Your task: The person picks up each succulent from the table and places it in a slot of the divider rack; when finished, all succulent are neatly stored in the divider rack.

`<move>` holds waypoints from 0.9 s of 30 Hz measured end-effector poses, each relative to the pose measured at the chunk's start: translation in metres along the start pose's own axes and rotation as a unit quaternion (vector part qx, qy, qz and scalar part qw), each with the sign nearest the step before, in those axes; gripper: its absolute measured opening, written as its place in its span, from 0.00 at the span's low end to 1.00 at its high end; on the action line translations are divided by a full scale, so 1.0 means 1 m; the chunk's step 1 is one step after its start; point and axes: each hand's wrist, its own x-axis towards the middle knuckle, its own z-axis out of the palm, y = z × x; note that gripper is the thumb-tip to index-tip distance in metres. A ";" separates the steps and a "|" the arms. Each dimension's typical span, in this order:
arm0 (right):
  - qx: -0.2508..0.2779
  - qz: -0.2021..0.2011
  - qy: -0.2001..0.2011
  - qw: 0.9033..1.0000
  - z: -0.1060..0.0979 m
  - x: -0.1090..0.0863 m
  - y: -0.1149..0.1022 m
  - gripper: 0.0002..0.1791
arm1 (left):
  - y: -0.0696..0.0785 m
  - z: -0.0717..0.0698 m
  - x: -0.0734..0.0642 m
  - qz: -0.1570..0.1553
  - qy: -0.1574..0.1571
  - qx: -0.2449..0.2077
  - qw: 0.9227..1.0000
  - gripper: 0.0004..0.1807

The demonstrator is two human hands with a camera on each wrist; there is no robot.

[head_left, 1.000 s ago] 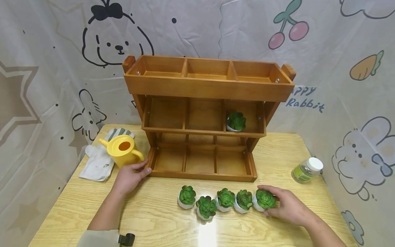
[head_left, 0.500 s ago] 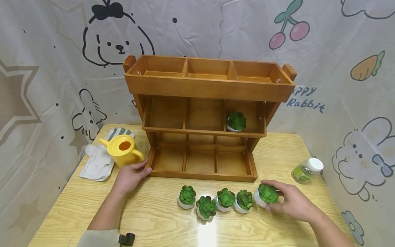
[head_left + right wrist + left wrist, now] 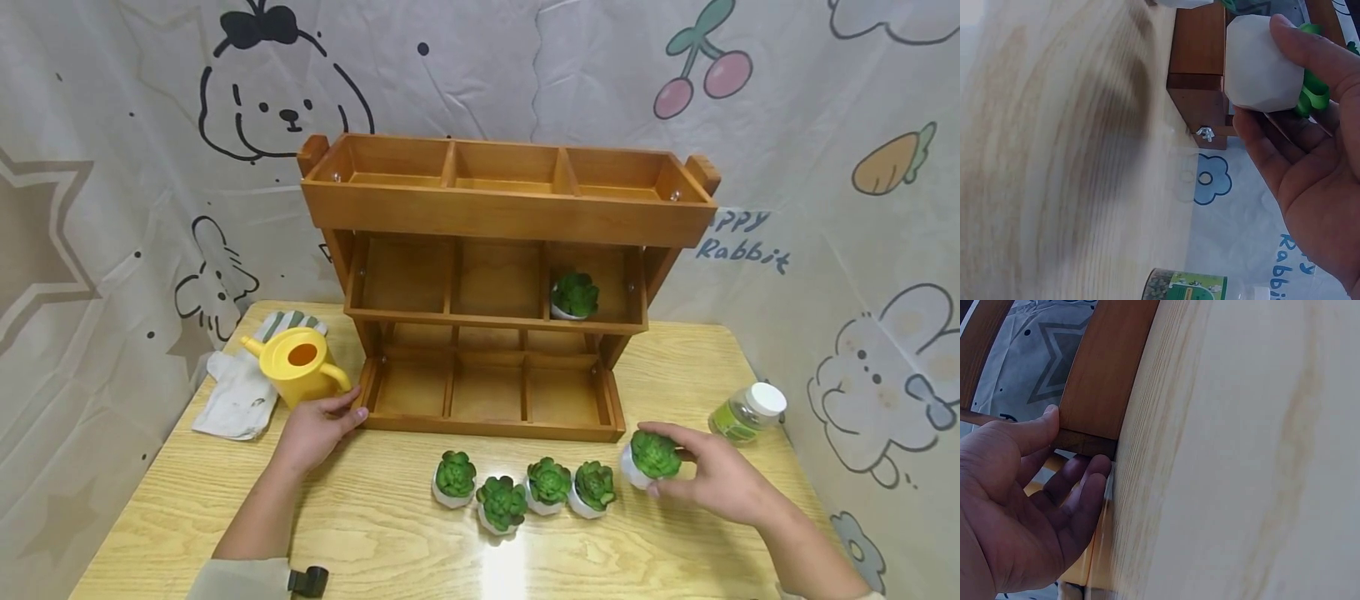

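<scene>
My right hand holds a small potted succulent between thumb and fingers. In the right wrist view its white faceted pot is off the table, with a shadow below. My left hand grips the lower left front corner of a three-tier wooden planter shelf. The left wrist view has the thumb on the corner of the wood and the fingers curled at its end. Several more potted succulents stand in a row before the shelf. Another potted succulent sits in the middle tier's right compartment.
A yellow watering can stands left of the shelf, beside a white glove. At the right is a clear jar with a white lid and green label. Printed cloth surrounds the table.
My right hand has lifted the potted succulent slightly up and to the right, away from the row. The left hand stays at the shelf corner.
</scene>
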 end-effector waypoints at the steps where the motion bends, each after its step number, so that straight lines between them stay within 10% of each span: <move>1: 0.001 0.003 0.000 1.000 0.000 0.001 -0.001 0.43 | 0.000 0.000 0.000 -0.001 0.000 0.000 1.000 0.28; 27: -0.018 -0.030 0.038 0.999 -0.003 0.030 -0.020 0.43 | 0.000 0.000 0.001 -0.005 -0.002 0.002 1.000 0.28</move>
